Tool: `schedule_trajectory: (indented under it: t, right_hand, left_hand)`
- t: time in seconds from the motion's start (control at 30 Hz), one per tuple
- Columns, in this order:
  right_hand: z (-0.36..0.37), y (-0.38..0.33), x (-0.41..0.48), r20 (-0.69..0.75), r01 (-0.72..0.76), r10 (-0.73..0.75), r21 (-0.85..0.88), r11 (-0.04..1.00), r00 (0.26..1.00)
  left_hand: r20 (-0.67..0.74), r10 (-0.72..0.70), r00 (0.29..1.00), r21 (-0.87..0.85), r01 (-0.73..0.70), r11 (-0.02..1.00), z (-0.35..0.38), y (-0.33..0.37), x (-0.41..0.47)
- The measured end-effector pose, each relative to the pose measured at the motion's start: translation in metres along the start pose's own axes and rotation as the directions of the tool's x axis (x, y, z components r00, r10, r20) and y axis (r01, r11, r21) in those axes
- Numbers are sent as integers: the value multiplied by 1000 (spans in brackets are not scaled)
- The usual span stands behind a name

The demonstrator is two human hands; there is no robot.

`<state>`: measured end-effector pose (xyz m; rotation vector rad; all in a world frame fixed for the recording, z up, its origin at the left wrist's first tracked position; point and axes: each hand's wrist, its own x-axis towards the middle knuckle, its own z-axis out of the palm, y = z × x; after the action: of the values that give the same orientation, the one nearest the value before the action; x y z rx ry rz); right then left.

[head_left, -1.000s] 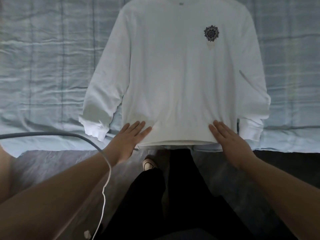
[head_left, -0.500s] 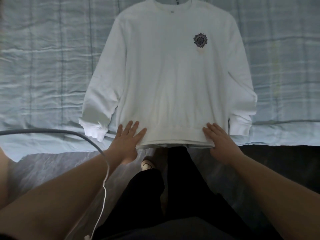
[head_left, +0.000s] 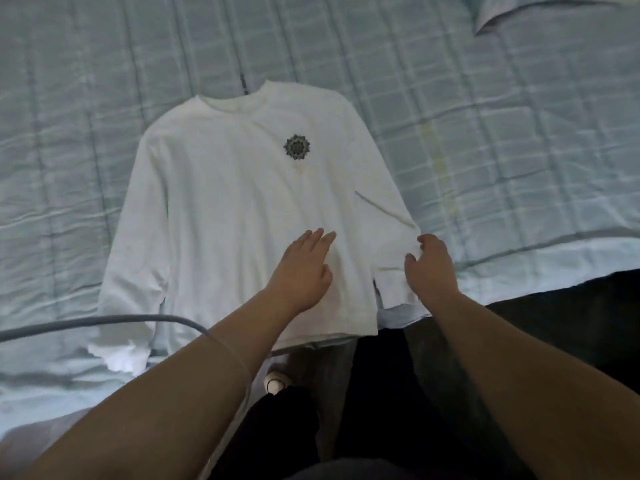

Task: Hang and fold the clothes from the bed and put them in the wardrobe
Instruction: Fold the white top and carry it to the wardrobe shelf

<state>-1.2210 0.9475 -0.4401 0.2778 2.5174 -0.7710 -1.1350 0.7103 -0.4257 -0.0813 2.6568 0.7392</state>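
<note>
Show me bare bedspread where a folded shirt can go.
Free: the bedspread left of the white sweatshirt, and the wide stretch right of it, below the pillow. Crowded: the near edge, with the left hand, right hand and cable.

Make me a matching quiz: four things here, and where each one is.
Things: 1 left hand; 2 right hand; 3 emblem; 4 cable.
Places: a on the chest of the shirt; b curled round a sleeve; c draped over the left arm; d flat on the shirt, low on its front.
Pairs: 1-d; 2-b; 3-a; 4-c.
</note>
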Motion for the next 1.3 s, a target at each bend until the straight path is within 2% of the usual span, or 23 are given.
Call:
schedule_trajectory:
  t: [0.03,0.13,0.27,0.4,0.47,0.53,0.57,0.6,0.67,0.73,0.77,0.8,0.87,0.93,1.0,1.07,1.13,1.2,1.27,1.3]
  right_hand:
    - [4,6,17,12,-64,64,-10,998,998]
    - [17,22,55,172,-183,191,-60,981,966]
    - [3,27,73,313,-180,171,1,984,934]
    - [-65,30,107,186,-41,25,83,996,982]
    - [-109,26,132,77,50,-55,65,997,995]
    - [-152,15,162,-25,147,-147,6,989,989]
    - [-171,9,176,-91,221,-224,-44,974,970]
    - [-189,4,190,-174,330,-346,-115,937,922]
    - [-216,-2,212,-278,531,-598,-283,799,752]
    - [-223,4,228,-286,627,-729,-376,682,621]
    - [-220,12,234,-262,642,-756,-407,650,599]
    - [-212,23,239,-218,637,-762,-438,635,610]
    - [-187,59,248,-85,569,-690,-499,654,718]
    - [-163,93,253,24,466,-529,-505,727,849]
    - [-151,109,255,53,405,-426,-436,804,903]
    - [-149,105,257,-48,344,-375,-308,887,926]
    - [-156,94,262,-242,241,-256,-90,966,936]
    - [-167,86,277,-388,171,-148,27,985,910]
    - [-178,85,300,-421,120,-79,73,990,904]
    - [-182,85,312,-387,79,-35,98,992,921]
  left_hand:
    - [-7,-3,1000,-27,3,1000,5,11,21]
    - [16,-15,1000,-69,17,997,22,41,78]
    - [125,-25,992,2,25,1000,36,70,132]
    - [185,-77,980,73,64,995,26,103,180]
    - [161,-88,983,55,81,995,17,124,204]
    - [112,-105,988,105,93,990,8,147,229]
    - [76,-108,991,140,97,985,4,158,241]
    - [39,-107,994,159,99,982,0,169,253]
    - [-55,-90,994,173,98,980,-3,183,275]
    - [-146,-87,985,176,112,978,1,186,291]
    - [-161,-95,982,176,123,977,5,184,298]
    - [-159,-103,982,175,131,976,11,181,303]
    - [-80,-112,990,183,125,975,26,174,308]
    - [36,-98,994,224,88,971,41,164,310]
    - [73,-68,995,242,49,969,49,155,308]
    - [-17,-16,1000,202,19,979,52,150,305]
    - [-128,43,991,160,-22,987,49,147,304]
    - [-206,97,974,138,-70,988,38,150,315]
    - [-247,148,958,111,-124,986,26,154,339]
    - [-212,150,966,78,-136,988,21,154,355]
